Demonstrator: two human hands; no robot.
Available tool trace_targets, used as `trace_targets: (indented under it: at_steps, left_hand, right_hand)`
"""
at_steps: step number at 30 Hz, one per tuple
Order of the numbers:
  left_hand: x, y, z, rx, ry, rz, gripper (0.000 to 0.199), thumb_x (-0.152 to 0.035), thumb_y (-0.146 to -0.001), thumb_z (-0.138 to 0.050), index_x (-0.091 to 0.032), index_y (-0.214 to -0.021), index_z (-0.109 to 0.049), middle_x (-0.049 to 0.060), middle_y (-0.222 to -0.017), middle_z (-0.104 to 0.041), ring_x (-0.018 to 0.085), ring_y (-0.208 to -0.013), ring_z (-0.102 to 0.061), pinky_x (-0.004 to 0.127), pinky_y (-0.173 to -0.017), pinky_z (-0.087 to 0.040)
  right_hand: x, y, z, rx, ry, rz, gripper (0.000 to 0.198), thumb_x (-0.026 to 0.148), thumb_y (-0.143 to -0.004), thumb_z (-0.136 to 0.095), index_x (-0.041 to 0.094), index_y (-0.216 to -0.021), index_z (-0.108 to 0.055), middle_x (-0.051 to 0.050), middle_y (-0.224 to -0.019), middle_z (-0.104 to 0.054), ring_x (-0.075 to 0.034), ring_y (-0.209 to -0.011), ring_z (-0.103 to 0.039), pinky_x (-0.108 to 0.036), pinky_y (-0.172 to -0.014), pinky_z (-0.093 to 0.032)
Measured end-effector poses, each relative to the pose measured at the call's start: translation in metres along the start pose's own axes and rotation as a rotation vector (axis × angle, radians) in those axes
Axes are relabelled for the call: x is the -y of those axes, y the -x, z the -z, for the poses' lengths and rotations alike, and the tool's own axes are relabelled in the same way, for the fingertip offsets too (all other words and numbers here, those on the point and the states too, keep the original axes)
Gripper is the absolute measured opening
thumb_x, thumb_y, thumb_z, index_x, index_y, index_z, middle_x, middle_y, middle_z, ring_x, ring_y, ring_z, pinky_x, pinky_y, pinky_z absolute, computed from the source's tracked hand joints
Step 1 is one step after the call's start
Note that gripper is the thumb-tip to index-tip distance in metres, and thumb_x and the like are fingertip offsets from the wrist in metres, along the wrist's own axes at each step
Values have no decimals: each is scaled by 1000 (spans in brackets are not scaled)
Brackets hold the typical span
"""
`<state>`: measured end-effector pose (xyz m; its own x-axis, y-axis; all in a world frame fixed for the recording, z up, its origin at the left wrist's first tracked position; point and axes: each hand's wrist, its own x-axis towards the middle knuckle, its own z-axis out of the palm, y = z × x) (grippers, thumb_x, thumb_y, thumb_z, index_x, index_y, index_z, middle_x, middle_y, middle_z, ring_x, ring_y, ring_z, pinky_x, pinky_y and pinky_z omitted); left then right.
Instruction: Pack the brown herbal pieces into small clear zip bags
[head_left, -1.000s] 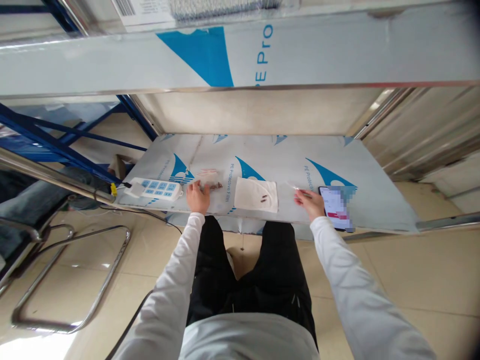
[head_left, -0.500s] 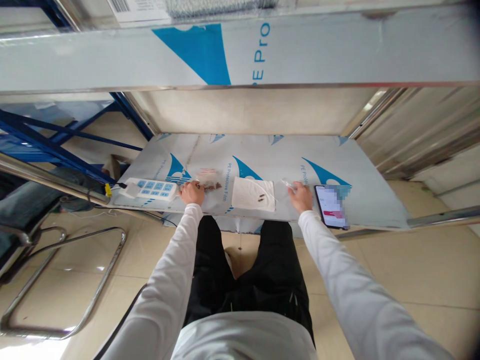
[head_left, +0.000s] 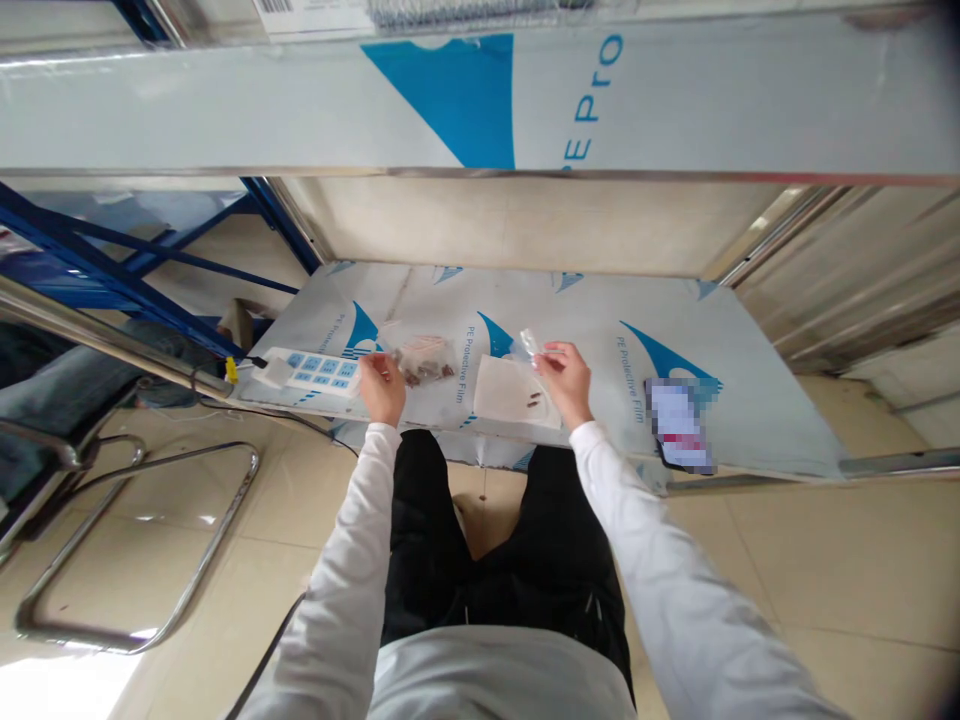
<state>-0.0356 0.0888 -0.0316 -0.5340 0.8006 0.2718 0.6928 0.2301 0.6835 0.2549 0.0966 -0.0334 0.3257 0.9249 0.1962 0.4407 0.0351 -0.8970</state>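
The right hand (head_left: 566, 380) is pinching a small clear plastic piece (head_left: 529, 344) between thumb and fingers, and is hovering by the far right corner of a white sheet (head_left: 496, 385). The plastic piece is sticking out beyond the fingertips, its long axis pointing away from the body and leaning a little to the left.

Two small dark pieces (head_left: 533, 404) are lying on that sheet, to the left of the right hand and nearer the body — close beside it, yet apart from its fingers. Their long axes seem to be running mostly sideways, across the line of the plastic piece. Of the two hands, the right is clearly sitting nearer to them; the left is staying well apart, beyond the far side of the sheet.

The left hand (head_left: 382, 388) is curling with its fingers gathered, though whether they are gripping anything small I cannot tell. Just to its right, a clear bag (head_left: 429, 362) with brown bits is resting on the surface (head_left: 600, 300); just to its left, a white power strip (head_left: 319, 372) is lying lengthwise. To the right of the right hand, well apart, a phone (head_left: 681, 428) is lying near the front edge.
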Motion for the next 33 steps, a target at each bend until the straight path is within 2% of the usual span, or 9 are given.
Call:
trace_targets:
  at_steps: [3,5,8,12,15,19,24,28,33]
  left_hand:
    - [0,17,13,-62,408,43,10,-29,-93,-40,-20,-97,-42,14,-109,-69,17,-94,-69,30,-79,-54]
    - [-1,29,21,-77,702,81,12,-32,-91,-46,-22,-90,-39,14,-110,-69,19,-96,-70,31,-78,-55]
    - [-4,44,29,-74,909,123,20,-35,-87,-53,-22,-88,-38,13,-110,-70,21,-100,-69,34,-81,-56]
    - [-9,55,35,-45,1010,156,21,-35,-85,-57,-22,-87,-41,13,-108,-71,22,-107,-67,35,-87,-54]
    - [-14,60,35,-14,1061,172,23,-36,-85,-58,-22,-86,-41,12,-108,-71,22,-107,-67,35,-87,-54]
    - [-20,65,34,110,1155,176,24,-38,-84,-59,-22,-85,-42,9,-103,-72,21,-105,-68,34,-84,-54]
    - [-30,87,41,402,1113,132,25,-41,-83,-63,-22,-88,-48,5,-93,-73,19,-88,-71,34,-81,-54]
    - [-50,119,57,246,895,106,20,-39,-82,-66,-22,-92,-60,3,-92,-70,15,-83,-66,27,-76,-52]
    - [-73,150,68,579,919,228,23,-42,-78,-69,-19,-81,-72,5,-78,-72,17,-71,-65,28,-68,-53]
  right_hand:
    - [23,13,-49,217,-245,-14,37,35,-77,-64,17,-110,-61,-6,-89,-74,-17,-72,-70,-30,-70,-57]
    - [29,21,-76,321,-266,-40,29,31,-76,-65,17,-102,-64,-5,-81,-74,-16,-64,-69,-29,-64,-57]
    - [26,32,-103,416,-216,-68,15,23,-74,-66,17,-88,-68,-1,-67,-72,-15,-54,-67,-29,-58,-56]
    - [21,37,-118,388,-110,-64,8,14,-71,-66,19,-78,-67,1,-62,-68,-17,-63,-67,-33,-70,-55]
    - [29,37,-118,301,-60,-16,11,15,-70,-68,18,-80,-68,-6,-80,-71,-23,-89,-66,-40,-90,-49]
    - [55,43,-105,212,-70,62,25,31,-83,-61,14,-100,-67,-15,-112,-66,-26,-110,-59,-42,-97,-45]
    - [86,73,-58,396,-304,108,39,47,-93,-46,20,-111,-68,-7,-97,-74,-21,-90,-70,-31,-77,-55]
    - [88,109,-10,258,-212,302,23,31,-91,-56,26,-106,-73,-5,-100,-74,-22,-92,-69,-35,-83,-55]
    - [75,143,31,162,119,594,41,10,-89,-52,34,-119,-66,-2,-112,-71,-24,-102,-63,-45,-90,-52]
